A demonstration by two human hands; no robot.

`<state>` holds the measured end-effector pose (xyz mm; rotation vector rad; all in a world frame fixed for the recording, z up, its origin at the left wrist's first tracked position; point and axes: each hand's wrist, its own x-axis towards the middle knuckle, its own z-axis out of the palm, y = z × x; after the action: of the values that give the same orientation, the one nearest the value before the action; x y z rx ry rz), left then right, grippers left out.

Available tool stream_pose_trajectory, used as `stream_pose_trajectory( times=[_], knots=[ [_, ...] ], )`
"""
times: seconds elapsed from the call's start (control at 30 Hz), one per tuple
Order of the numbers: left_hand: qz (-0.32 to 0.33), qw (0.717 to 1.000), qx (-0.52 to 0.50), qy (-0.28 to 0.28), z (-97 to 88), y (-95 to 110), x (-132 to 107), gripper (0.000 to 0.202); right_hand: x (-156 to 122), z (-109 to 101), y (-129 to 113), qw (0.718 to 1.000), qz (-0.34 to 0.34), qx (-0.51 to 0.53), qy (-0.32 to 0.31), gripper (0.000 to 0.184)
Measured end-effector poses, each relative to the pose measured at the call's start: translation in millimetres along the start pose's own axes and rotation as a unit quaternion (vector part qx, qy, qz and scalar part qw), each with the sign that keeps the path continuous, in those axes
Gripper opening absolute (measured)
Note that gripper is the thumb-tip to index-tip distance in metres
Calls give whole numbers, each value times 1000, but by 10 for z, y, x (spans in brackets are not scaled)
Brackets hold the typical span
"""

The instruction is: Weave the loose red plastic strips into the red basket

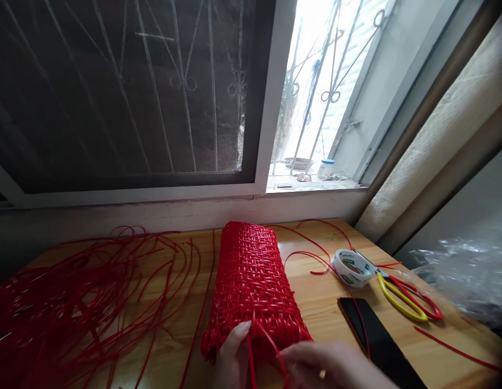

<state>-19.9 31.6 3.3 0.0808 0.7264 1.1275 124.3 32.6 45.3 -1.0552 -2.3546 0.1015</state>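
A long, boxy red woven piece (253, 270), made of glossy plastic-like strands, lies on the wooden table with its near end towards me. My left hand (231, 356) grips that near end, thumb up against the weave beside a strand that hangs down. Two loose strand ends come out of the weave there. To the right, my right hand (334, 364) has its fingers closed around one red strand (271, 343), which slants down from the weave. The lower parts of both hands are cut off by the frame edge, and the right one is slightly blurred.
A tangle of red strands (93, 302) covers the table's left side. On the right are a tape roll (353, 268), scissors (405, 297) with yellow and red handles, a black phone (380, 340) and crumpled clear plastic (465, 275). Behind stands a window (267, 108).
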Motion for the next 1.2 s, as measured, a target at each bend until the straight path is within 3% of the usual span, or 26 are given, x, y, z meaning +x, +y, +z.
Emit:
stream_pose_trajectory(
  times=[0.17, 0.33, 0.47, 0.6, 0.73, 0.93, 1.2],
  knots=[
    [63, 997, -29, -35, -65, -34, 127, 15, 437, -109, 189, 999, 13, 7, -29, 32],
    [84, 994, -22, -60, -111, -44, 221, 34, 736, -10, 222, 995, -41, 51, -70, 21],
    [88, 994, -18, -54, -96, -57, 257, 40, 740, 82, 294, 995, -80, 39, -46, 19],
    [94, 994, -17, -49, -68, -51, 262, 35, 719, 195, 353, 994, -107, 12, 35, 24],
    [94, 994, -18, -51, -11, -35, 212, 30, 738, 299, 344, 991, 9, 58, 118, 17],
    [73, 996, 38, 12, 68, 40, 89, 11, 925, 361, 372, 973, 159, 101, 134, 18],
    [44, 992, 97, 65, 110, 146, -11, 5, 1060, 404, 463, 961, 213, 120, 130, 19]
  ],
)
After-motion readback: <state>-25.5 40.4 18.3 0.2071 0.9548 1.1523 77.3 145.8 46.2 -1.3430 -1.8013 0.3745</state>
